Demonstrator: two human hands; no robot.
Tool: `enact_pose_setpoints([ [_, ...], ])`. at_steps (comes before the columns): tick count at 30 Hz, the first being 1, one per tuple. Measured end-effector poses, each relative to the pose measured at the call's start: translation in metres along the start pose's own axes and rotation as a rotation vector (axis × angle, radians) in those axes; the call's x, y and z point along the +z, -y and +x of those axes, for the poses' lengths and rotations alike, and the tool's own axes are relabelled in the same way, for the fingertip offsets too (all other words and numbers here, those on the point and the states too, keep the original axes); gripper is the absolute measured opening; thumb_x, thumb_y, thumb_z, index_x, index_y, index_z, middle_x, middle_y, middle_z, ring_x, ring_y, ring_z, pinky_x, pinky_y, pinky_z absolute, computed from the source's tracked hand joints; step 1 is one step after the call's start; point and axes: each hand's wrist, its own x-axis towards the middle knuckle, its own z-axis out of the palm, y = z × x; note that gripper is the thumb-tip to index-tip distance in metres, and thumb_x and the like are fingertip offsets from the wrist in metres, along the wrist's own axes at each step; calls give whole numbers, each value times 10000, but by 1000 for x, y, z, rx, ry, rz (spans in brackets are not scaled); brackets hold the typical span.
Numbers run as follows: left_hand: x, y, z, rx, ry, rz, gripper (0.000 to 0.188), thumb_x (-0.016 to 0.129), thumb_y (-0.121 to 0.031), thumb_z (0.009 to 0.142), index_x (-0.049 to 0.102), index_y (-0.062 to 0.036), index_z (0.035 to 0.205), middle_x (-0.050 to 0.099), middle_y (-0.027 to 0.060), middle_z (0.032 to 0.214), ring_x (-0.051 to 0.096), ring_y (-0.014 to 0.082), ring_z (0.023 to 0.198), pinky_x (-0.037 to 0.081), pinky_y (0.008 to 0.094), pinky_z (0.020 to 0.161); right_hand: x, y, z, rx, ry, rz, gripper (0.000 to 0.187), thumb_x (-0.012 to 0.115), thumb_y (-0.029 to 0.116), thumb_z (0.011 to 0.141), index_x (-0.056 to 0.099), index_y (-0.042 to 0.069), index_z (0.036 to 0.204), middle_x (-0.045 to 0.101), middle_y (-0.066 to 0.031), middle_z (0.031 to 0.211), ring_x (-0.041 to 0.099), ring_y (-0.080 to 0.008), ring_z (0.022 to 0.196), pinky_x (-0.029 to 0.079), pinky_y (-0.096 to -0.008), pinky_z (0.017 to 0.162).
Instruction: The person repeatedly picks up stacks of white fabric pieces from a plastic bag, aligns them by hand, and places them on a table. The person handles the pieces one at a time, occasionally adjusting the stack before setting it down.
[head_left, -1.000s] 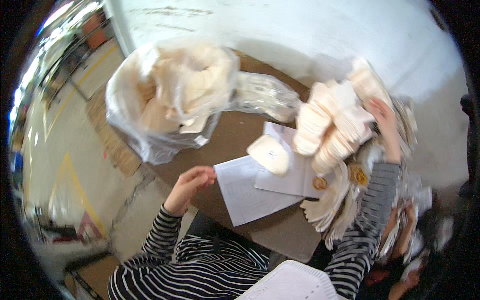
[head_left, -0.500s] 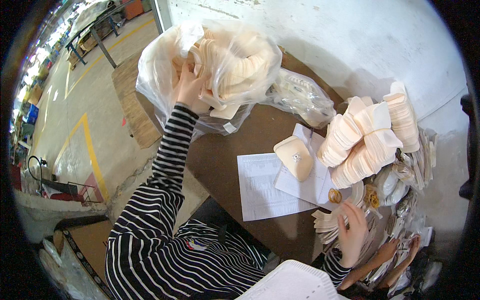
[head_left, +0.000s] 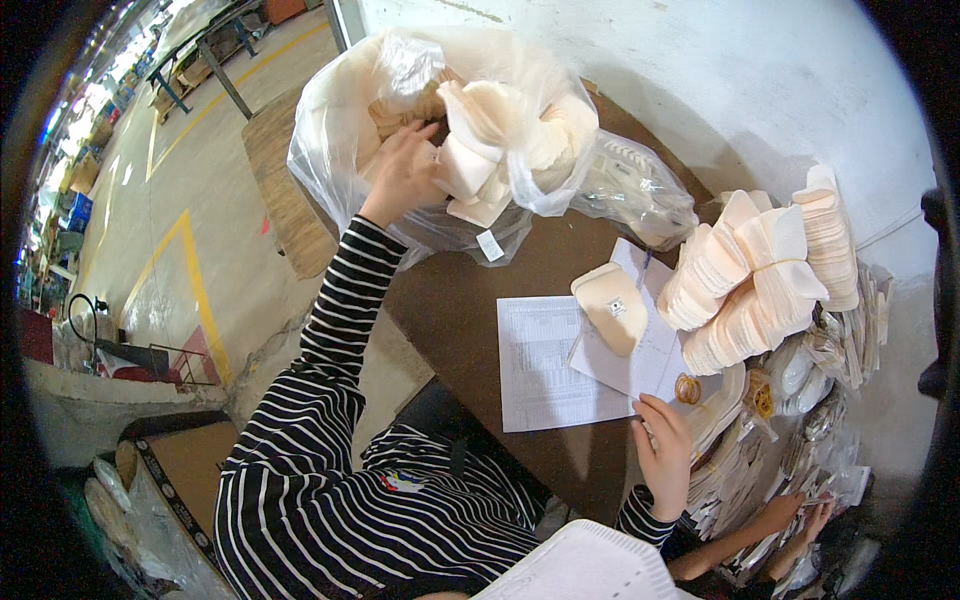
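A clear plastic bag at the back of the table holds beige, cup-shaped foam pads. My left hand reaches into its mouth, its fingers bent against a stack of these pads; the thumb is partly hidden by them. My right hand hovers over the right part of the table near the lower edge of the papers, holding nothing, thumb and index finger apart. One loose foam pad with a small printed mark lies on a white notebook, which overlaps a printed sheet.
Banded stacks of foam pads stand on the right by the wall. Yellow rubber bands lie near my right hand. Another person's hands work among plastic-wrapped pieces at lower right. A cardboard box stands at lower left.
The pad stack at my left hand has tipped to the right, away from the bag's left side. My right hand has moved left, off the strips, toward the papers. The view has shifted slightly.
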Motion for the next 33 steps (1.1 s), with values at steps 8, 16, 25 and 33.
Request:
enact_pose_setpoints([
  [8, 14, 73, 20, -177, 312, 361, 985, 674, -607, 776, 371, 26, 1468, 481, 343, 1385, 436, 442, 1339, 371, 431, 1115, 14, 8, 8, -61, 103, 44, 287, 697, 22, 839, 679, 12, 1125, 662, -142, 1196, 619, -335, 1080, 483, -405, 936],
  [16, 34, 91, 31, -478, 339, 480, 937, 768, -473, 721, 418, 35, 1427, 552, 304, 1321, 519, 345, 1272, 433, 371, 1043, 21, 10, -3, -65, 130, 75, 297, 713, 44, 828, 679, 26, 1123, 658, -150, 1188, 619, -357, 1045, 494, -427, 913],
  [25, 15, 94, 46, -597, 476, 284, 931, 810, -406, 688, 430, 28, 1419, 569, 286, 1308, 549, 332, 1235, 452, 361, 1016, 41, 5, -22, -50, 114, 134, 298, 701, 56, 840, 683, 40, 1137, 658, -146, 1188, 614, -352, 1065, 492, -426, 929],
  [33, 15, 103, 35, -791, 484, -92, 931, 847, -347, 660, 441, 21, 1413, 584, 271, 1296, 577, 321, 1203, 469, 353, 993, 55, 30, -17, -131, 123, 270, 301, 700, 34, 839, 687, 40, 1140, 657, -138, 1204, 619, -331, 1095, 497, -403, 940],
])
